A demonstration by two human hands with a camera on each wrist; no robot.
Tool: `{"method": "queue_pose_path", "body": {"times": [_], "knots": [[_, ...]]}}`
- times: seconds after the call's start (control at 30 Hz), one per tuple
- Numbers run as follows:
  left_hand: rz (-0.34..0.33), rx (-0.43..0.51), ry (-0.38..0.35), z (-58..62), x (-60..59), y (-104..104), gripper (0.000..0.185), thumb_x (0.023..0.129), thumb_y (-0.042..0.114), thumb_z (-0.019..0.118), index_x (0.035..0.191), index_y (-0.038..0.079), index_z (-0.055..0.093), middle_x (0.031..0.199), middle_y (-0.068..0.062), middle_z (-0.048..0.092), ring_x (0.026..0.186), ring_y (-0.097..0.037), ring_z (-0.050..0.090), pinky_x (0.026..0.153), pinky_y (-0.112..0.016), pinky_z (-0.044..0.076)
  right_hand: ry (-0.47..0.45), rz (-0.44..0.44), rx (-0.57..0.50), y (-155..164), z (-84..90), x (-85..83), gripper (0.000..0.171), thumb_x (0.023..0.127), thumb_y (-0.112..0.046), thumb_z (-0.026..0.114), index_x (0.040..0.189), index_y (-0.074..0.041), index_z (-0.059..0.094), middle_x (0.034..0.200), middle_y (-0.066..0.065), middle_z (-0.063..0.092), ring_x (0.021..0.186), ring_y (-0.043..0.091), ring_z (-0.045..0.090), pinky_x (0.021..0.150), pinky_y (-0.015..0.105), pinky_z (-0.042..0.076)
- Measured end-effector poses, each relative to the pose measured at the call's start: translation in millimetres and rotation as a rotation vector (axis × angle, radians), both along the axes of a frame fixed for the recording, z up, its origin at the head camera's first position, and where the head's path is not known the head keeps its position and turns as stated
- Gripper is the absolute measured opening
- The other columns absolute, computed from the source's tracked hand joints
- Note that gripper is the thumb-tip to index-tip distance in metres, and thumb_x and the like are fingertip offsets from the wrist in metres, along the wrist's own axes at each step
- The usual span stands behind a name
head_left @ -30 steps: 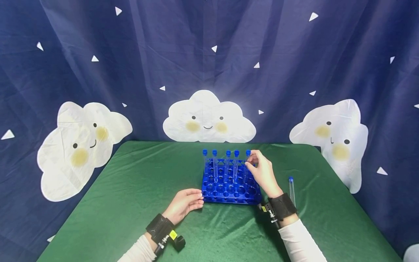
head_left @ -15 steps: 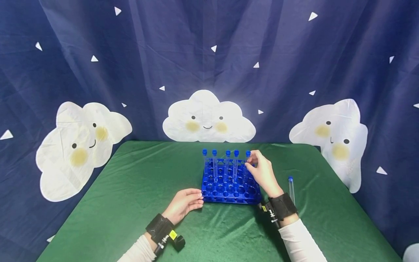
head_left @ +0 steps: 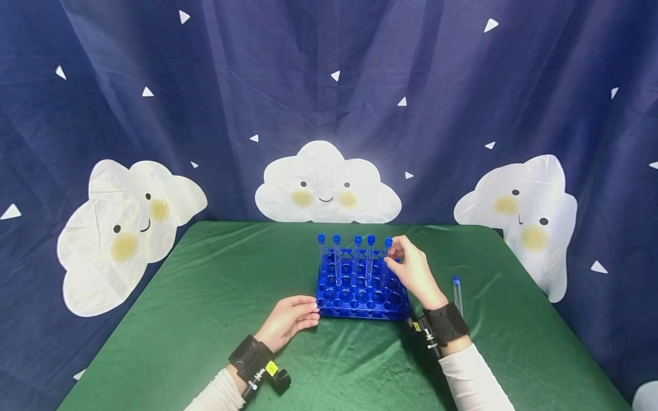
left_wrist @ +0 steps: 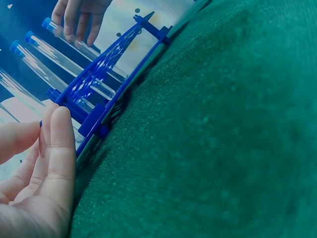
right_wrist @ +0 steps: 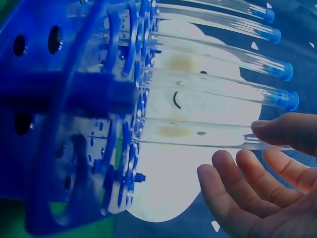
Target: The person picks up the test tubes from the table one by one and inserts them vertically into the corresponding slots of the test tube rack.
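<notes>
Right hand [head_left: 415, 273] seemingly pinches a clear, blue-capped tube [head_left: 388, 258] in the rack [head_left: 362, 304].

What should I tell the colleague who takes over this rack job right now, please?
Right hand: thumb and fingers pinch the top of the fifth tube, which stands in the back row at the rack's right end.
Left hand: fingers straight, resting against the front left corner of the blue rack, with no grip on it.
Done: five blue-capped tubes stand in the back row, counting the pinched one.
Left: one spare tube lies on the green cloth to the right of the rack; the rows in front are unfilled.
</notes>
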State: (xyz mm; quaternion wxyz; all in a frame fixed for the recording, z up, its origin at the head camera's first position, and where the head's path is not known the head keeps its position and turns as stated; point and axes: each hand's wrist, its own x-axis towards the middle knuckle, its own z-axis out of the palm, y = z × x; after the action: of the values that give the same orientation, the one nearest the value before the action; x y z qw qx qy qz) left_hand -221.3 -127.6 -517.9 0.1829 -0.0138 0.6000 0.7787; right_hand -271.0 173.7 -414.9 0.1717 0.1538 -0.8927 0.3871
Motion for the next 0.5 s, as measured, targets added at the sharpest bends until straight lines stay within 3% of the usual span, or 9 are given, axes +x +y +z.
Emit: {"method": "queue_pose_path", "body": {"times": [0.23,0.37,0.5], "knots": [[-0.002,0.006,-0.007,-0.5,-0.3,0.1,0.04,0.091,0.009,0.066,0.124,-0.01,0.052,0.094,-0.007,0.068,0.081,-0.013,0.068,0.08,-0.029,0.062,-0.038,-0.009,0.009,19.3,12.1,1.7,0.034,0.087,-0.005,0.07,0.116,-0.004,0.053,0.1,0.015,0.065,0.096,0.031,0.066,0.083,0.047,0.054],[-0.006,0.007,-0.007,-1.8,-1.0,-0.3,0.041,0.091,0.01,0.066,0.124,-0.01,0.052,0.094,-0.007,0.068,0.081,-0.014,0.068,0.08,-0.029,0.062,-0.05,-0.067,0.009,41.6,21.2,2.4,0.033,0.087,-0.007,0.07,0.116,-0.003,0.055,0.103,0.019,0.067,0.098,0.036,0.066,0.087,0.052,0.053],[-0.007,0.019,-0.009,-1.8,-1.6,-1.1,0.04,0.091,0.009,0.066,0.123,-0.01,0.052,0.093,-0.007,0.068,0.08,-0.014,0.068,0.08,-0.029,0.062,-0.079,-0.136,0.035,65.8,26.4,4.5,0.034,0.09,-0.011,0.068,0.119,0.0,0.054,0.105,0.023,0.066,0.099,0.039,0.065,0.083,0.05,0.054]]}}
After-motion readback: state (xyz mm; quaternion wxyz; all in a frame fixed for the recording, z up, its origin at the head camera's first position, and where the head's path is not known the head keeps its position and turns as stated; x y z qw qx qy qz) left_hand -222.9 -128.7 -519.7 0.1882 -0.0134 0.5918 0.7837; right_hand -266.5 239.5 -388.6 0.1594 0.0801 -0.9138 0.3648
